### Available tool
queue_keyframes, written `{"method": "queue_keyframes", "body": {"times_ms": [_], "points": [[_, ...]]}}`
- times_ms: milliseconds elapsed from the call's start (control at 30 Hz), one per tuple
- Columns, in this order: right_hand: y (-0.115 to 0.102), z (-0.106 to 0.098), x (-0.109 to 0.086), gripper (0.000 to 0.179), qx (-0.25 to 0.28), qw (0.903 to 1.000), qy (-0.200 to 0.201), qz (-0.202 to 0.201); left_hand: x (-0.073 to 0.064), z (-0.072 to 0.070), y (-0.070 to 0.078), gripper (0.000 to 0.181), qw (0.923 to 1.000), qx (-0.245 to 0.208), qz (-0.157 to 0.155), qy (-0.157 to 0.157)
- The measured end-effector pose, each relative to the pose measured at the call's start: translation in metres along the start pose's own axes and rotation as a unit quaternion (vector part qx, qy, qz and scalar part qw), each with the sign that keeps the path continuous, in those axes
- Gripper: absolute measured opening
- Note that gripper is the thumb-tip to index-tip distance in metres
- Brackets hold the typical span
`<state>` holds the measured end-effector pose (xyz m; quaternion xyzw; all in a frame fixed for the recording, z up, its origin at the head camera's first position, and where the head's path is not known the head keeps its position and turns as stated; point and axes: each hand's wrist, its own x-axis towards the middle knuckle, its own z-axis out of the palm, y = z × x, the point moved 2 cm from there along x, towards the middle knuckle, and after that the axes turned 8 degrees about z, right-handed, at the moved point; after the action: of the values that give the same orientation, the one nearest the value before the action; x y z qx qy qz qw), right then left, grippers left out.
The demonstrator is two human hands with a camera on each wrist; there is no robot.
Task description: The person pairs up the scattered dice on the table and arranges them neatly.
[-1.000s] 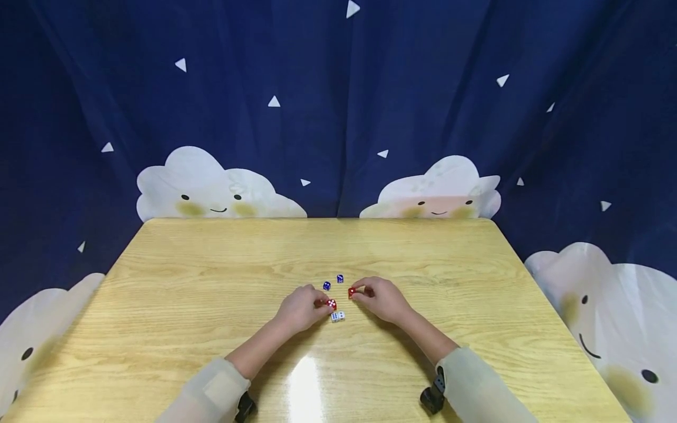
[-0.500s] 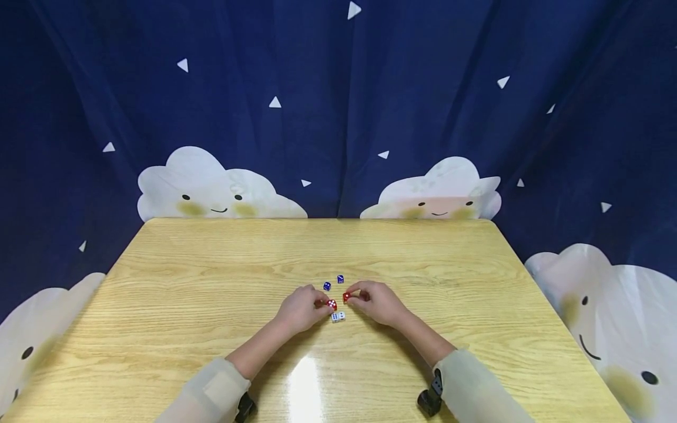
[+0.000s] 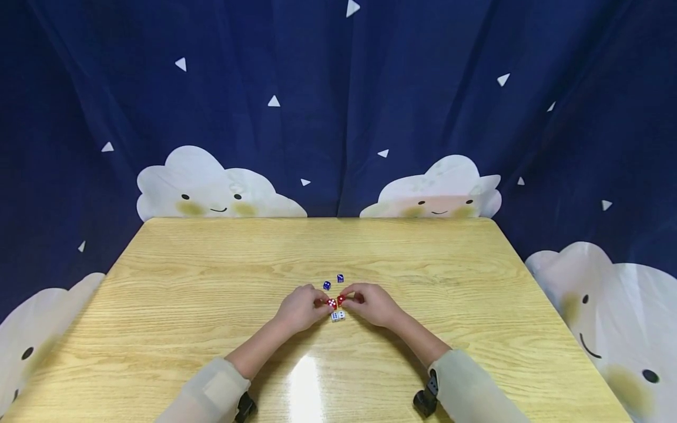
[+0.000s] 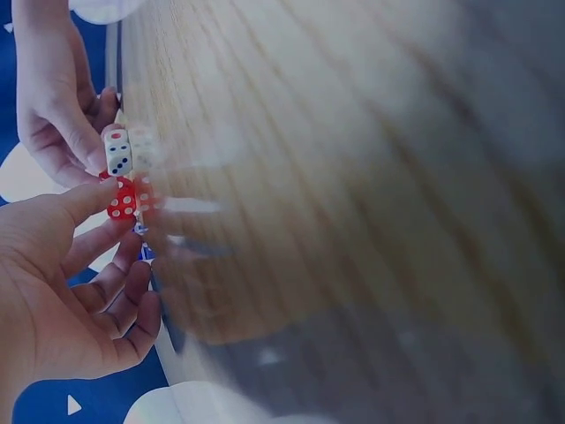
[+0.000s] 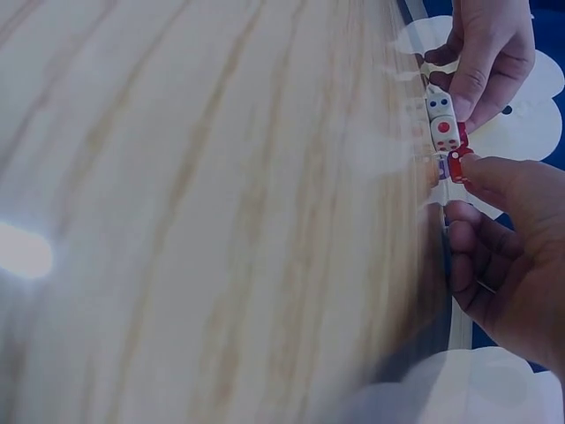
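Observation:
Near the middle of the table, my left hand [image 3: 302, 308] pinches a red die [image 3: 331, 304] between thumb and fingers. From the other side my right hand [image 3: 373, 303] pinches a second red die [image 3: 341, 299], held close beside the first. Just in front of them, two white dice [image 3: 338, 316] sit side by side. Behind the red pair lie two blue dice, one nearer the left hand [image 3: 327, 285] and another blue die [image 3: 340, 278] a little farther back. The left wrist view shows white dots on the left red die [image 4: 122, 201], partly behind the thumb.
All the dice are on a light wooden table [image 3: 211, 258]. Beyond its back edge hangs a dark blue curtain [image 3: 317, 88] with white clouds and triangles. A black wrist camera [image 3: 425, 399] sits below the right sleeve.
My right hand has moved left and slightly toward me, bringing its red die up beside the other red one. The left hand stays in place.

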<state>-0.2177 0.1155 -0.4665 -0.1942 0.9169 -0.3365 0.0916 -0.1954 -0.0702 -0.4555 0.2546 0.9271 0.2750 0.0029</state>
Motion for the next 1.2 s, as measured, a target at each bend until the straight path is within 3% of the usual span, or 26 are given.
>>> {"method": "queue_keyframes", "body": {"times_ms": [933,1200], "points": [[-0.0027,-0.0005,0.0028,0.017,-0.009,0.9998,-0.018,-0.009,0.0022,0.0001,0.0005,0.019,1.0,-0.003,-0.004,-0.002],[-0.0009,0.002,0.0042,0.02,-0.026,0.9994,-0.022,0.012,0.0015,0.0,0.0002,0.023,0.9997,-0.02,-0.004,-0.009]]}}
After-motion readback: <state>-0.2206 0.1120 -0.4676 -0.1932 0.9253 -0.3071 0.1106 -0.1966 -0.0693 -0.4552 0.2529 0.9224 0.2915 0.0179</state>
